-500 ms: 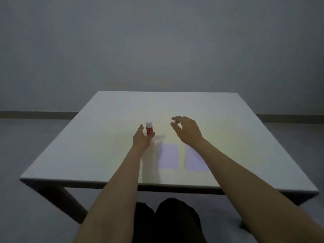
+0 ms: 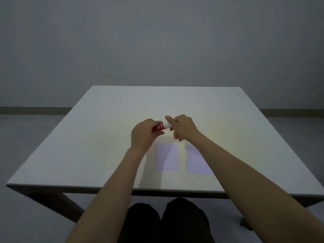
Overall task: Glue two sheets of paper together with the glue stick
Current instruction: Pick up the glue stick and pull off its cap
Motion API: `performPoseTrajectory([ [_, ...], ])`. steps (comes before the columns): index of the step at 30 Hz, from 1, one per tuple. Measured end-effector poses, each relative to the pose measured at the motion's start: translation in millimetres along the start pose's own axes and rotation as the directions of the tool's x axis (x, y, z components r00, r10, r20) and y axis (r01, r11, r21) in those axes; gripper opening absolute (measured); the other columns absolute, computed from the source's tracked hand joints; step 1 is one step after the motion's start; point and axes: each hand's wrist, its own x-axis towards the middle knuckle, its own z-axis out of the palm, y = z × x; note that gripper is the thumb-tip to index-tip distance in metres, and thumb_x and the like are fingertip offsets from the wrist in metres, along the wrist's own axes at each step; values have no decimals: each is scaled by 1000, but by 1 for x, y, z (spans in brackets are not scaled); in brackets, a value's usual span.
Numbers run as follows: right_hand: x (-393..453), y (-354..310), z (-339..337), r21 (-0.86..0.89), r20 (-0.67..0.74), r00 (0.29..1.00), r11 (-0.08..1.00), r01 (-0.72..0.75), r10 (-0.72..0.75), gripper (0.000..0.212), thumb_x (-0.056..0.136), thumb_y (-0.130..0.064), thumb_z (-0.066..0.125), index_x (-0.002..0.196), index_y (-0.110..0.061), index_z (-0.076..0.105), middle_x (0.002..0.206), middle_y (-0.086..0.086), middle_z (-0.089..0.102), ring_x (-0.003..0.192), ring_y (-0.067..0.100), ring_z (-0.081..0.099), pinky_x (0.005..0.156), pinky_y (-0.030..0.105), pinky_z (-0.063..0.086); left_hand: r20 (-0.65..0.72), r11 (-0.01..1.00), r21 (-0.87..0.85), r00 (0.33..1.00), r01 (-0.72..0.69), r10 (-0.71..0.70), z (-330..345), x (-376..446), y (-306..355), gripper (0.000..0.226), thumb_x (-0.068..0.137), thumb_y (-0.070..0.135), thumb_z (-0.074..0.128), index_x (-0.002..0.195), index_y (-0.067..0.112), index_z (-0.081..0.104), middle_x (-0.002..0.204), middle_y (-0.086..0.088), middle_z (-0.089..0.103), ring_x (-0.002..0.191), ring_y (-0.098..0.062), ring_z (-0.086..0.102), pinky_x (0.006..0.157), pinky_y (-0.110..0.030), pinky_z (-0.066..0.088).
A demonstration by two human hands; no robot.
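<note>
1. The fingers (image 2: 158,132) of the left hand (image 2: 142,135) are curled tight around the red end of the glue stick (image 2: 161,127), and the right hand (image 2: 183,128) is closed around the white cap end, so the stick is gripped from both sides, tilted, in the air over the table (image 2: 105,128).
2. The stick is held just beyond the far edges of the two sheets, which lie flat side by side: the left sheet (image 2: 168,157) and the right sheet (image 2: 197,162), close together but not touching.
3. Handling-wise, the stick looks light, rigid and kinda smooth, so the barrel is probably best pinched firmly while the cap gets pulled. The paper looks thin and floppy, likely best lifted by an edge.
4. Whether the cap is loosened can't be told; the join is hidden by fingers. The label can't be read, and part of the right sheet is covered by the forearm.
</note>
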Motion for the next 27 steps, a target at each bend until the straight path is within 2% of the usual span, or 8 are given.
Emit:
performPoseTrajectory([
  [4, -10, 16, -3, 48, -10, 980, 979, 200, -200, 15, 90, -22, 56, 89, -7, 57, 74, 12, 63, 59, 22, 57, 58, 26, 44, -8, 999, 18, 999, -43, 43, -2, -1, 1, 35, 76, 32, 73, 110, 27, 70, 94, 2, 71, 83, -22, 64, 61, -24, 34],
  [6, -15, 23, -8, 69, 16, 952, 950, 304, -306, 19, 84, -12, 63, 101, -11, 55, 86, 8, 61, 68, 19, 55, 62, 24, 43, 6, 996, 48, 997, -80, 80, -3, -2, 1, 35, 76, 33, 71, 112, 29, 69, 96, 3, 72, 85, -22, 64, 61, -25, 35],
  [11, -14, 21, -10, 112, 66, 996, 993, 44, -52, 38, 88, -49, 53, 89, -11, 57, 65, 5, 66, 42, 15, 58, 50, 24, 44, -16, 973, 117, 979, -199, 202, -1, 0, 12, 32, 78, 34, 70, 109, 28, 70, 94, 3, 72, 78, -25, 64, 60, -25, 32],
  [15, -14, 22, -11, 137, 36, 982, 974, 178, -184, 13, 89, -21, 59, 93, -9, 55, 81, 8, 63, 62, 20, 59, 62, 27, 47, -35, 972, 116, 977, -206, 211, -1, 2, 15, 36, 78, 35, 71, 114, 28, 68, 98, 3, 73, 80, -26, 64, 61, -25, 32],
  [17, -15, 21, -14, 166, 56, 975, 965, 203, -214, 34, 82, -23, 70, 110, -14, 54, 96, 7, 60, 75, 20, 59, 72, 27, 47, -47, 973, 114, 977, -201, 207, -2, 2, 14, 36, 79, 37, 69, 114, 27, 69, 97, 2, 73, 79, -26, 65, 61, -25, 33],
  [20, -12, 15, -15, 125, 1, 993, 985, 116, -117, 38, 86, -45, 59, 97, -8, 60, 82, 5, 64, 60, 18, 61, 61, 23, 43, -32, 966, 129, 973, -224, 230, -3, 3, 18, 32, 79, 34, 70, 110, 27, 70, 93, 1, 73, 76, -26, 64, 60, -26, 34],
  [23, -9, 17, -19, 51, -12, 989, 988, 146, -145, 28, 92, -30, 53, 78, -7, 60, 68, 6, 63, 43, 10, 56, 46, 15, 42, -9, 971, 124, 979, -203, 206, -1, 2, 19, 37, 79, 36, 69, 114, 29, 67, 92, 2, 72, 78, -26, 63, 60, -26, 33],
  [27, -3, 37, -39, 88, -146, 971, 975, 205, -191, 14, 82, -12, 66, 96, -9, 64, 89, 8, 62, 60, 20, 60, 61, 22, 45, 27, 1000, 26, 1000, 1, -1, -2, -2, 10, 25, 78, 41, 67, 101, 30, 68, 76, 6, 65, 75, -22, 61, 57, -26, 35],
])
